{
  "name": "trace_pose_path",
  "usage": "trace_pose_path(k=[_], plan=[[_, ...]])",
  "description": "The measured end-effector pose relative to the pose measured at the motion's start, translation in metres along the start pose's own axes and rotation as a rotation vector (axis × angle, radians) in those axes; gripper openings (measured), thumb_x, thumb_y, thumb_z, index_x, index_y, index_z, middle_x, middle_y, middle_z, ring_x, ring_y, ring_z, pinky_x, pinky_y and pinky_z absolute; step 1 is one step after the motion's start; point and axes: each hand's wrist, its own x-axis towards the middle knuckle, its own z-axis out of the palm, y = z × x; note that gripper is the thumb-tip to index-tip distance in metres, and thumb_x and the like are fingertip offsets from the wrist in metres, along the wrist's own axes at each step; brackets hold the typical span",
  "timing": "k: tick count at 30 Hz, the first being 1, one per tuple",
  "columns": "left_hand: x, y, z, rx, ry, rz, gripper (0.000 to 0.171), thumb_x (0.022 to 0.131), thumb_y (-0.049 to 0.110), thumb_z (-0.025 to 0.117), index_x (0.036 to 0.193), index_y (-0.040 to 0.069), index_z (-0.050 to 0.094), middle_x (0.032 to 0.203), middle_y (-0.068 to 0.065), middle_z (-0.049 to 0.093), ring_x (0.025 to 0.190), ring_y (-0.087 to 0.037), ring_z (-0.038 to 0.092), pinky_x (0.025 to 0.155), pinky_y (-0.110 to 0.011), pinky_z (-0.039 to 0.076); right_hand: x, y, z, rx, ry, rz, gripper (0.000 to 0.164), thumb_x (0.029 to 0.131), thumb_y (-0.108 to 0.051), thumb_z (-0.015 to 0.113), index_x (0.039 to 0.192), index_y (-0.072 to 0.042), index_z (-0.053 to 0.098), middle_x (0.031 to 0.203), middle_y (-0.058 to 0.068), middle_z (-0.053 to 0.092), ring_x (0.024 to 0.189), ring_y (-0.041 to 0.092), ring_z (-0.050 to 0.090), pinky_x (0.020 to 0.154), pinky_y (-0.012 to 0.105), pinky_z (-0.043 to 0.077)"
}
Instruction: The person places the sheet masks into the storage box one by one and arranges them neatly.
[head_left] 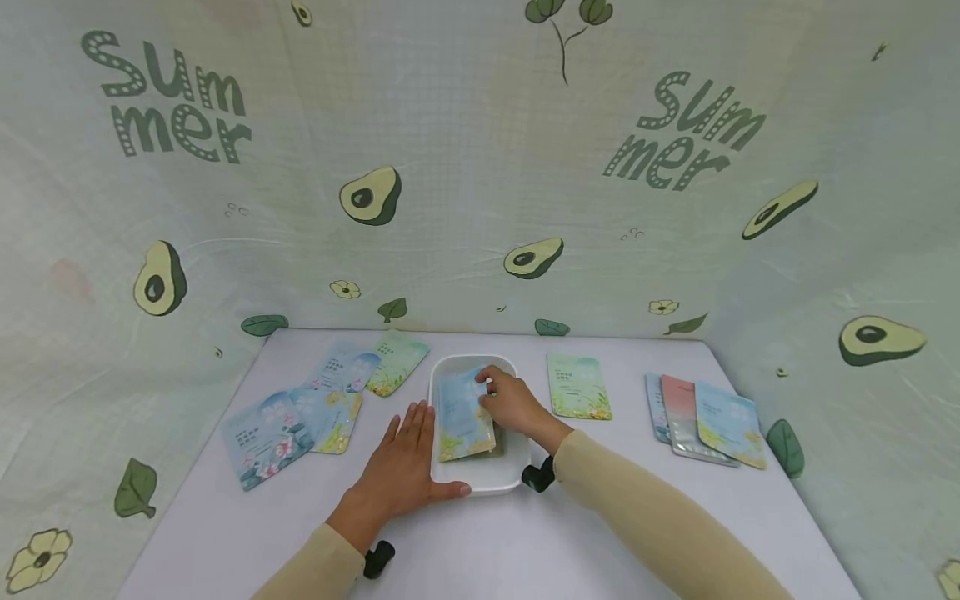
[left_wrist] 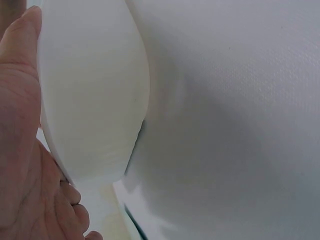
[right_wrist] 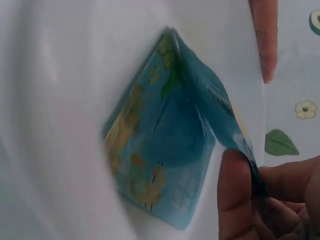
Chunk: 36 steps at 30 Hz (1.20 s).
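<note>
Avocado-printed cloth (head_left: 450, 108) hangs behind the white table (head_left: 600, 533), where your white tray (head_left: 487, 489) sits near the middle. Your right hand (head_left: 517, 406) pinches the edge of a blue floral packet (head_left: 459, 412) between thumb and fingers, holding it raised and bowed inside the tray above a second blue packet (right_wrist: 160, 150). Your left hand (head_left: 405, 467) grips nothing: its fingers lie straight along the tray's left side, with the thumb at the near edge. Because only one edge is pinched, the packet could twist or slide free if that hold slackens. The two packets seem to meet at one corner, so the lower one might drag along or get creased. If your left hand eases off, the tray could skid; the black device (head_left: 538, 475) on your right wrist, close by the rim, might also knock it.
</note>
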Motion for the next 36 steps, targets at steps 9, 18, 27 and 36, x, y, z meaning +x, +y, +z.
trace_pose_path(k=[9, 18, 27, 36], plan=[[-0.002, 0.002, -0.003, -0.033, -0.022, -0.022, 0.136, 0.08, 0.091, 0.06, 0.166, -0.006, 0.018, 0.174, -0.025, 0.017, 0.163, -0.04, 0.014, 0.13, -0.058, 0.021, -0.002, -0.001, -0.007, -0.147, 0.044, -0.015, 0.034, 0.103, -0.016, 0.07, 0.134, -0.005, 0.063, 0.107, 0.014, 0.077, 0.063, 0.024, 0.071, 0.056, 0.031, 0.056], [-0.001, 0.002, -0.003, -0.059, -0.033, -0.032, 0.138, 0.08, 0.092, 0.059, 0.166, -0.006, 0.015, 0.175, -0.024, 0.014, 0.164, -0.039, 0.011, 0.131, -0.057, 0.021, -0.005, 0.031, -0.052, -0.275, 0.243, -0.052, 0.03, 0.106, -0.032, 0.066, 0.115, -0.004, 0.072, 0.094, 0.008, 0.074, 0.08, 0.02, 0.065, 0.07, 0.036, 0.058], [0.001, 0.003, -0.003, -0.066, -0.034, -0.013, 0.137, 0.081, 0.091, 0.059, 0.166, -0.007, 0.014, 0.175, -0.025, 0.013, 0.164, -0.04, 0.011, 0.131, -0.057, 0.02, -0.037, 0.116, -0.081, -0.462, 0.157, 0.031, 0.064, 0.107, -0.038, 0.063, 0.146, 0.011, 0.052, 0.151, 0.032, 0.053, 0.143, 0.051, 0.047, 0.119, 0.064, 0.039], [0.001, 0.0, -0.002, -0.067, -0.043, -0.004, 0.139, 0.08, 0.093, 0.055, 0.166, -0.007, 0.012, 0.175, -0.025, 0.011, 0.164, -0.04, 0.009, 0.13, -0.057, 0.021, -0.06, 0.155, -0.083, -0.582, 0.049, 0.033, 0.085, 0.106, -0.051, 0.059, 0.159, 0.012, 0.033, 0.167, 0.032, 0.03, 0.157, 0.052, 0.021, 0.126, 0.07, 0.018]])
